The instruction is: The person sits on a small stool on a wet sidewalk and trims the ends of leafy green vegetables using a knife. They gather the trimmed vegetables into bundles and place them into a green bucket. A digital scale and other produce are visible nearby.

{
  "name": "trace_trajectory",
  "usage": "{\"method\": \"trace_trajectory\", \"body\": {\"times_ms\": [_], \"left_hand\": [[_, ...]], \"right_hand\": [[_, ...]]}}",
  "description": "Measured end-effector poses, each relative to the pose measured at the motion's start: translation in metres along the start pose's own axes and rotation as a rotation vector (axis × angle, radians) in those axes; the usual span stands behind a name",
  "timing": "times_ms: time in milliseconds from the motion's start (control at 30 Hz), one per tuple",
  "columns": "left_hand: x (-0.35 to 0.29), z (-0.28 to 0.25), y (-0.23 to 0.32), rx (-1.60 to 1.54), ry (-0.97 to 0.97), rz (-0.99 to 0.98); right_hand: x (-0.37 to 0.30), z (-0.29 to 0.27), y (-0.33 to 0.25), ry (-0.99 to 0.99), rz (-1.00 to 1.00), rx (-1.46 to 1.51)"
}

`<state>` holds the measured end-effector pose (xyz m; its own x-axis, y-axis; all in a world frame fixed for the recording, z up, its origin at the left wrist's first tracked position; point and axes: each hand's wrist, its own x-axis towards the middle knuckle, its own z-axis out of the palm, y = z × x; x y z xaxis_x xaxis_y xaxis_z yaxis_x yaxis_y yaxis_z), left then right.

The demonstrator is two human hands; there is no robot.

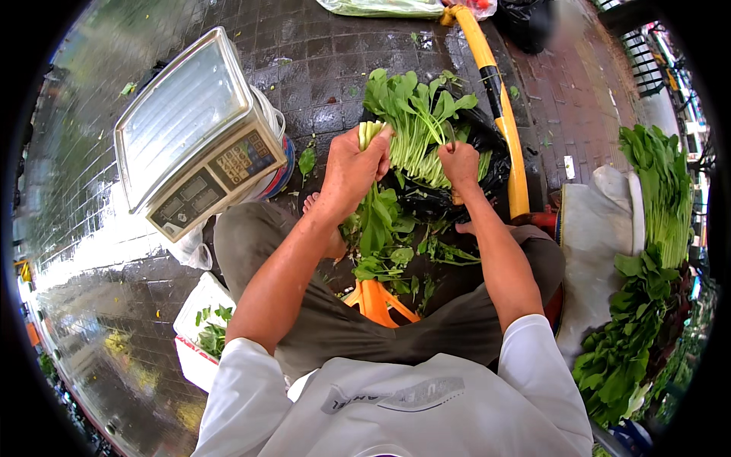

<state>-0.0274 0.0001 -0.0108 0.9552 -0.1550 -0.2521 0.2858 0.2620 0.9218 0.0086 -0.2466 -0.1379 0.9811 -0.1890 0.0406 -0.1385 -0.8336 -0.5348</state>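
Observation:
My left hand (354, 169) is closed around a bunch of leafy greens (377, 221), its pale cut stems sticking up above the fist and its leaves hanging below. My right hand (461, 166) is a fist on a small knife (457, 199); a tan handle end shows under the fist and a thin dark blade above it, partly lost against the stems. Just beyond both hands lies a pile of long-stemmed greens (415, 129) on black plastic (493, 156). Loose leaves (400, 257) are scattered below, between my legs.
A digital scale (186, 137) stands on a bucket (283, 164) at the left, near a white box (190, 335) with leaves. A yellow bar (512, 145) curves past the pile's right. More greens (655, 206) lie beside a pale cloth (598, 244) at the right. An orange plastic piece (373, 301) sits between my legs.

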Motion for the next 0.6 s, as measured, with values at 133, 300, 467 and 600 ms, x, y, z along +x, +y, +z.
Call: {"method": "trace_trajectory", "body": {"times_ms": [133, 300, 467, 600], "left_hand": [[0.001, 0.000, -0.001, 0.016, -0.005, 0.015], [-0.002, 0.001, -0.004, 0.174, 0.022, 0.083], [-0.006, 0.005, -0.005, 0.487, -0.033, 0.350], [-0.006, 0.008, -0.011, 0.540, -0.154, 0.262]], "right_hand": [[0.002, -0.046, -0.012, 0.020, -0.009, -0.051], [-0.014, -0.107, -0.034, -0.022, -0.205, -0.120], [-0.040, -0.152, -0.070, -0.311, -0.164, -0.075], [-0.052, -0.163, -0.097, -0.438, -0.117, 0.138]]}}
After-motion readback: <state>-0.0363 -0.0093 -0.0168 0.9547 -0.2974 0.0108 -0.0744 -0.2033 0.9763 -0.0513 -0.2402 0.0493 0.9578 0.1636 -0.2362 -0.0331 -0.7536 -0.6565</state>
